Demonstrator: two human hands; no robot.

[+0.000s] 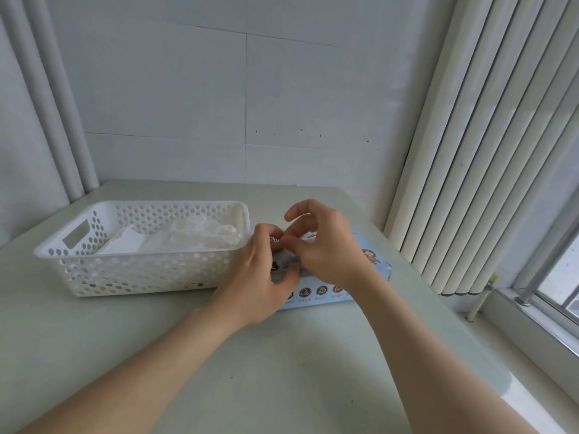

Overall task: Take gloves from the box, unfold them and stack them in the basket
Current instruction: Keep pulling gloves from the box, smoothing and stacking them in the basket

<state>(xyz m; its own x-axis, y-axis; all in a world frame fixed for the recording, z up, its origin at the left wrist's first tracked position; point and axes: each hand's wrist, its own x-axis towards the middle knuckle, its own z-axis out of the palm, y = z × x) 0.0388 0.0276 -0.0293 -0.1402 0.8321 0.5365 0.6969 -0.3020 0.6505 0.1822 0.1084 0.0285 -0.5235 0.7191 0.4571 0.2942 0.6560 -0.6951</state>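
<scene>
the pale blue cardboard box [322, 291] lies on the green desk [282, 371] just beside the white perforated plastic basket [141, 272]. over its opening the right hand [326, 249] pinches a thin clear film glove [283, 261]; the left hand [250, 274] curls alongside, its grip unclear. the glove is likely feather-light, limp and clingy, best pinched at an edge.

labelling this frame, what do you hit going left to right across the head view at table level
basket with gloves → left hand → right hand → white vertical slats → window. The box lies under both hands, so it is left out.
</scene>
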